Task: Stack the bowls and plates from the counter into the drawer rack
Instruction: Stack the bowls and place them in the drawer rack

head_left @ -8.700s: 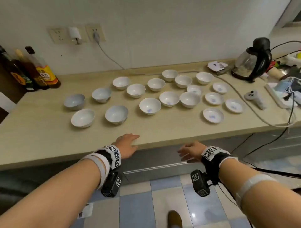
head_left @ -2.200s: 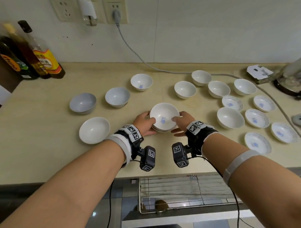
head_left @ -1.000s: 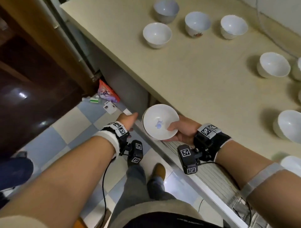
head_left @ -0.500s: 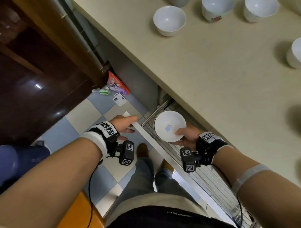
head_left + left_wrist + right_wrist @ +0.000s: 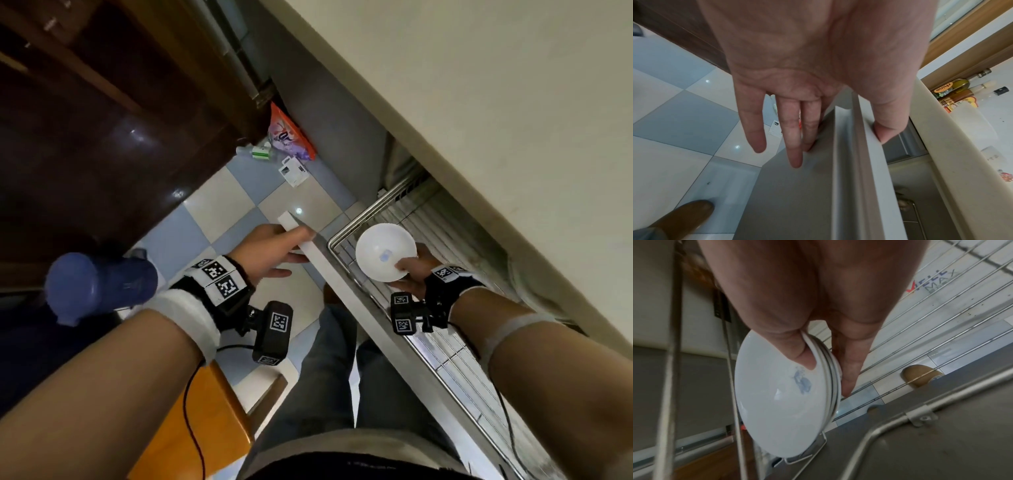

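The counter (image 5: 496, 102) runs above the pulled-out drawer (image 5: 342, 284), whose wire rack (image 5: 455, 370) lies open below. The left hand (image 5: 267, 253) holds the drawer's front edge, thumb over the top, fingers straight down its face. The right hand (image 5: 411, 274) pinches a stack of nested bowls (image 5: 385, 251) at the rim, tilted, over the rack's left end.

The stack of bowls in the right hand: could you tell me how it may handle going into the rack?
The stack of bowls looks glossy, so probably slippery in the right hand. Several nested rims show, so likely heavy and chippable against the wire rack.
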A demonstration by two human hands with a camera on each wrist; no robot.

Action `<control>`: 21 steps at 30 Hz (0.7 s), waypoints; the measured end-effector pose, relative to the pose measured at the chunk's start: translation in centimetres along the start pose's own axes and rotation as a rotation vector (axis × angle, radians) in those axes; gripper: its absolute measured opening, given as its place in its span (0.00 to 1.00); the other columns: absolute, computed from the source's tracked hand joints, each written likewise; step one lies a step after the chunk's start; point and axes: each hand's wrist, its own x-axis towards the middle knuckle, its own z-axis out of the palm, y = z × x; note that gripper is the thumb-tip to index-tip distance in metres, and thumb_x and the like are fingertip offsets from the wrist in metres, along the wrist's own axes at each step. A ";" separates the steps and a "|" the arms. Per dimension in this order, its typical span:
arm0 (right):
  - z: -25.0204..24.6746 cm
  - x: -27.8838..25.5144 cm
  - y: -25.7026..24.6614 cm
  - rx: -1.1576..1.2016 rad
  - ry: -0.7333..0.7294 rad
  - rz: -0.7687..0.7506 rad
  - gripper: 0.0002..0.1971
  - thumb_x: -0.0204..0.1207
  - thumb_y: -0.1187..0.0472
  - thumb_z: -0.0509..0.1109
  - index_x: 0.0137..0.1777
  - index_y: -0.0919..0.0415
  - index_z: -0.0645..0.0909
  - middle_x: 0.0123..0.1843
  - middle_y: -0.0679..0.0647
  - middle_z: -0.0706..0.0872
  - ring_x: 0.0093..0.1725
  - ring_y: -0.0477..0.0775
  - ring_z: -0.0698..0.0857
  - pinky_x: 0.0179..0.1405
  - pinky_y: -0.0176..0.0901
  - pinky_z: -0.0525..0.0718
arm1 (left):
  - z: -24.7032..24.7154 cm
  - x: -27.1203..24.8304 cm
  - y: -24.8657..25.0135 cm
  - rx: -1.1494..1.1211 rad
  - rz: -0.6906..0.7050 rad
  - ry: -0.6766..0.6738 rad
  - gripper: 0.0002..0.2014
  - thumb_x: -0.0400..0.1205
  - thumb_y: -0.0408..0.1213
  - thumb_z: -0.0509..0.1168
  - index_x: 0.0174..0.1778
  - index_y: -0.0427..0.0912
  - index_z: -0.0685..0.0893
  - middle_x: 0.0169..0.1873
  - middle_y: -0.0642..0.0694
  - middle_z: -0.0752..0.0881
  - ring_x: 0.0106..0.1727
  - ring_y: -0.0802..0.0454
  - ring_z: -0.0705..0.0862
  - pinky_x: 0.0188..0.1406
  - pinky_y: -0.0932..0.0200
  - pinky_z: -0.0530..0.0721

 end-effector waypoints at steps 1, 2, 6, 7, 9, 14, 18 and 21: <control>0.2 0.7 0.3 0.014 -0.003 -0.007 0.32 0.77 0.78 0.60 0.78 0.52 0.67 0.76 0.66 0.72 0.68 0.80 0.79 0.46 0.68 0.89 | 0.1 0.2 -0.2 -0.006 0.005 0.008 0.11 0.80 0.48 0.71 0.52 0.47 0.88 0.38 0.55 0.95 0.47 0.59 0.94 0.67 0.41 0.84; 0.4 1.3 0.5 0.035 -0.017 -0.019 0.32 0.76 0.78 0.61 0.78 0.52 0.68 0.77 0.65 0.72 0.69 0.80 0.78 0.47 0.69 0.89 | 0.1 0.3 -0.4 -0.007 0.012 0.015 0.11 0.80 0.48 0.71 0.53 0.47 0.88 0.39 0.56 0.95 0.46 0.60 0.94 0.67 0.42 0.85; 0.9 3.0 1.1 0.103 -0.069 -0.068 0.30 0.75 0.76 0.67 0.74 0.51 0.72 0.77 0.65 0.74 0.69 0.78 0.78 0.54 0.74 0.87 | 0.2 0.5 -0.7 0.000 0.026 0.018 0.12 0.80 0.49 0.70 0.54 0.47 0.87 0.45 0.52 0.95 0.47 0.60 0.94 0.67 0.42 0.85; 1.0 3.1 1.1 0.105 -0.073 -0.064 0.29 0.75 0.74 0.69 0.72 0.49 0.72 0.77 0.64 0.75 0.69 0.78 0.79 0.54 0.75 0.87 | 0.2 0.4 -0.7 -0.002 0.026 0.016 0.12 0.80 0.49 0.70 0.54 0.48 0.87 0.46 0.52 0.95 0.48 0.59 0.94 0.67 0.42 0.85; 1.0 2.9 0.8 0.080 -0.066 -0.055 0.28 0.76 0.70 0.72 0.73 0.48 0.72 0.76 0.62 0.77 0.67 0.74 0.81 0.53 0.70 0.89 | 0.2 0.4 -0.7 0.002 0.026 0.017 0.12 0.80 0.50 0.70 0.54 0.47 0.87 0.46 0.52 0.94 0.48 0.59 0.94 0.67 0.42 0.85; 0.5 1.4 -0.2 -0.065 -0.082 -0.002 0.30 0.80 0.61 0.71 0.81 0.51 0.66 0.70 0.61 0.79 0.54 0.62 0.86 0.52 0.66 0.88 | 0.1 -0.1 -0.4 0.016 0.020 -0.010 0.18 0.79 0.51 0.70 0.60 0.46 0.87 0.55 0.49 0.93 0.49 0.58 0.94 0.69 0.41 0.83; 0.4 -1.5 -1.8 -0.270 0.056 -0.050 0.35 0.78 0.54 0.74 0.83 0.55 0.64 0.78 0.63 0.74 0.70 0.67 0.79 0.65 0.67 0.83 | -0.2 -0.6 0.3 0.056 -0.035 -0.069 0.22 0.77 0.55 0.71 0.63 0.47 0.85 0.62 0.49 0.89 0.58 0.52 0.91 0.71 0.39 0.81; 0.2 -5.0 -3.5 -0.460 0.142 -0.158 0.36 0.77 0.54 0.75 0.82 0.61 0.66 0.79 0.65 0.75 0.74 0.68 0.78 0.67 0.49 0.78 | -0.7 -1.0 1.4 0.139 -0.056 -0.092 0.26 0.76 0.55 0.73 0.66 0.46 0.82 0.65 0.48 0.86 0.63 0.48 0.87 0.72 0.39 0.80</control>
